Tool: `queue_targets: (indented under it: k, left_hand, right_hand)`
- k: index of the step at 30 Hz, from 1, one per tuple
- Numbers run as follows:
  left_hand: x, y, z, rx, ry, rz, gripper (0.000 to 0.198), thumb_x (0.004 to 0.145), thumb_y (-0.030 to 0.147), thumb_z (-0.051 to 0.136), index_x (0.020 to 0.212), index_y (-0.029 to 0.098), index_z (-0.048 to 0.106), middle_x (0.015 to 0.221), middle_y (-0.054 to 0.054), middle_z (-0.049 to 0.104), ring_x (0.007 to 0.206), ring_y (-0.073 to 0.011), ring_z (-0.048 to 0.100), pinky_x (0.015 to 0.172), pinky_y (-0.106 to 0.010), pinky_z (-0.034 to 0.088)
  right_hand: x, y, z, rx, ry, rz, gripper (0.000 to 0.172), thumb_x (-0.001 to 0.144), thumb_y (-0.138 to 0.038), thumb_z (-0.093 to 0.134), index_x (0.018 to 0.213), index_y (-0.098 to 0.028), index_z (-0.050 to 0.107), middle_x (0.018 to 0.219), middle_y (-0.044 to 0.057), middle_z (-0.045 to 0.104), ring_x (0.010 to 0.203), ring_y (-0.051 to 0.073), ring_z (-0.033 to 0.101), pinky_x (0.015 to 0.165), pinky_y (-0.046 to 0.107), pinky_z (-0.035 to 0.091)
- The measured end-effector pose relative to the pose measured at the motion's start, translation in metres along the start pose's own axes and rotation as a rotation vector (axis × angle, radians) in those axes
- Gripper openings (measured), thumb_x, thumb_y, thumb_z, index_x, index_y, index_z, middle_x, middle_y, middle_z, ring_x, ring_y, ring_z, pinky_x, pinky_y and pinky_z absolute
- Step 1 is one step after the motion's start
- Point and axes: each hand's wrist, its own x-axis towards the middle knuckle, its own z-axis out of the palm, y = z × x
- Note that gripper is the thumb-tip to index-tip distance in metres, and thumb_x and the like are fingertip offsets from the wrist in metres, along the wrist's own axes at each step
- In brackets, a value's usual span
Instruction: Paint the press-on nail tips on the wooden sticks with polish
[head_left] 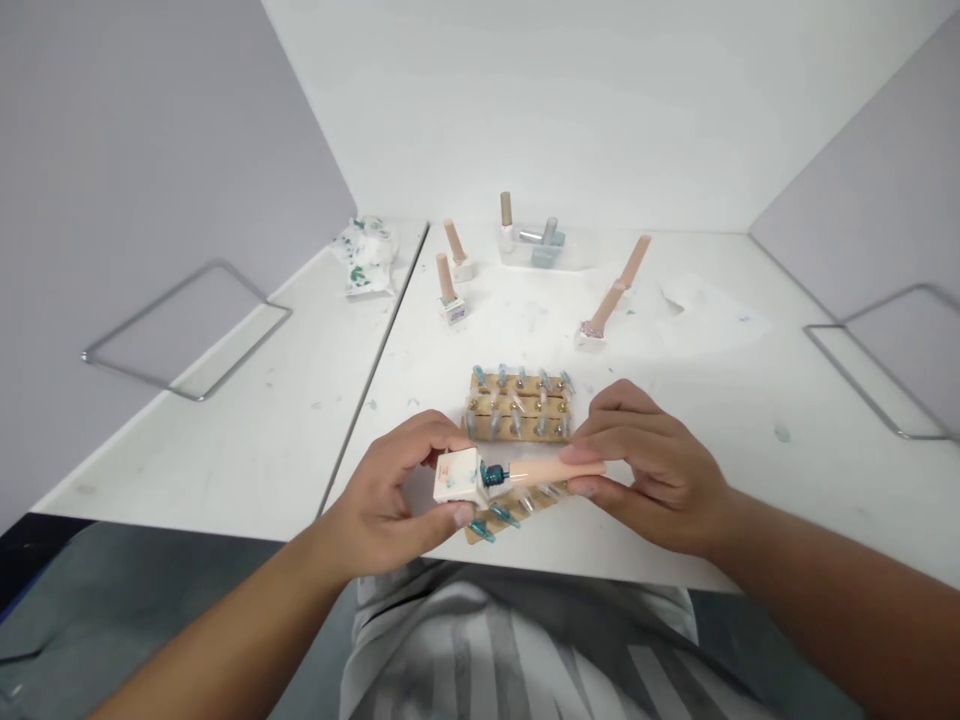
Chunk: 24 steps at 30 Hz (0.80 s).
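**At 6 o'clock on the bench: a bottle between our two hands**

Low in our view, above the near side of the bench (pixel 697 370), we hold a white square bottle (pixel 459 478) tipped onto its side. Our left hand (pixel 397 495) is closed round it, thumb below and fingers above. Our right hand (pixel 645 465) pinches the far end of the long peach cap (pixel 544 470), thumb under and fingers over. Between bottle and cap we see the teal-smeared threaded neck (pixel 493 475) bare; whether a brush sits inside it we cannot tell.

Taking that neck as the centre of our clock, a wooden rack (pixel 517 413) in three rows, studded with clear and teal nail tips, lies near at 12 to 1 o'clock. A wooden strip (pixel 538 505) with more tips, some teal, runs slantwise at 5 o'clock, partly hidden by the bottle and cap. Farther out at 1 o'clock we have a glitter-marked bottle (pixel 590 340) with a leaning peach cap and another peach-capped one behind it. Just past 12 stands a clear tray (pixel 517 258) holding small bottles; between 11 and 12, two peach-capped bottles; at 11, a crumpled white wrapper (pixel 367 260) marked with green.
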Motion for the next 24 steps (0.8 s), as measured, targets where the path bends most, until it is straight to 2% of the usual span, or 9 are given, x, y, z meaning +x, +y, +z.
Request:
queue_targets:
  k: [5, 10, 14, 19, 24]
  left_hand:
    - [0.002, -0.001, 0.002, 0.026, -0.039, 0.058, 0.038, 0.08, 0.019, 0.072, 0.116, 0.019, 0.06, 0.091, -0.006, 0.06, 0.081, -0.0171, 0.054, 0.069, -0.03, 0.045]
    - [0.003, 0.002, 0.0, 0.072, -0.018, 0.119, 0.038, 0.08, 0.02, 0.071, 0.116, 0.019, 0.06, 0.09, -0.006, 0.061, 0.08, -0.0176, 0.055, 0.068, -0.03, 0.046]
    - [-0.007, 0.004, -0.009, 0.082, 0.002, 0.054, 0.034, 0.082, 0.02, 0.068, 0.116, 0.019, 0.06, 0.088, -0.007, 0.061, 0.077, -0.0174, 0.055, 0.066, -0.029, 0.046]
    - [-0.019, 0.004, -0.021, 0.114, 0.032, -0.053, 0.028, 0.085, 0.02, 0.065, 0.112, 0.02, 0.06, 0.085, -0.006, 0.061, 0.075, -0.0167, 0.055, 0.063, -0.027, 0.045]
    - [-0.013, 0.0, -0.022, 0.164, 0.003, -0.02, 0.034, 0.082, 0.015, 0.066, 0.115, 0.02, 0.059, 0.087, -0.006, 0.062, 0.076, -0.0168, 0.056, 0.063, -0.028, 0.046]
  right_hand:
    - [0.001, -0.003, 0.002, -0.033, -0.073, -0.024, 0.009, 0.09, -0.02, 0.066, 0.098, -0.016, 0.064, 0.074, 0.001, 0.071, 0.062, 0.012, 0.06, 0.073, 0.034, 0.046]
    - [0.003, -0.003, -0.002, 0.044, -0.024, -0.009, 0.017, 0.086, -0.014, 0.066, 0.102, -0.018, 0.062, 0.073, -0.001, 0.07, 0.059, 0.012, 0.059, 0.072, 0.037, 0.046]
    - [0.003, -0.003, -0.012, 0.042, -0.007, 0.012, 0.02, 0.082, -0.009, 0.065, 0.101, -0.018, 0.062, 0.07, 0.0, 0.067, 0.058, 0.013, 0.056, 0.069, 0.037, 0.045]
    - [0.002, -0.005, -0.021, 0.007, -0.095, -0.008, 0.021, 0.082, -0.007, 0.062, 0.1, -0.018, 0.061, 0.066, -0.002, 0.063, 0.056, 0.012, 0.053, 0.067, 0.037, 0.044]
    - [-0.001, -0.01, -0.021, -0.034, -0.202, -0.009, 0.022, 0.084, -0.008, 0.059, 0.103, -0.018, 0.06, 0.069, -0.001, 0.064, 0.06, 0.014, 0.051, 0.07, 0.038, 0.045]
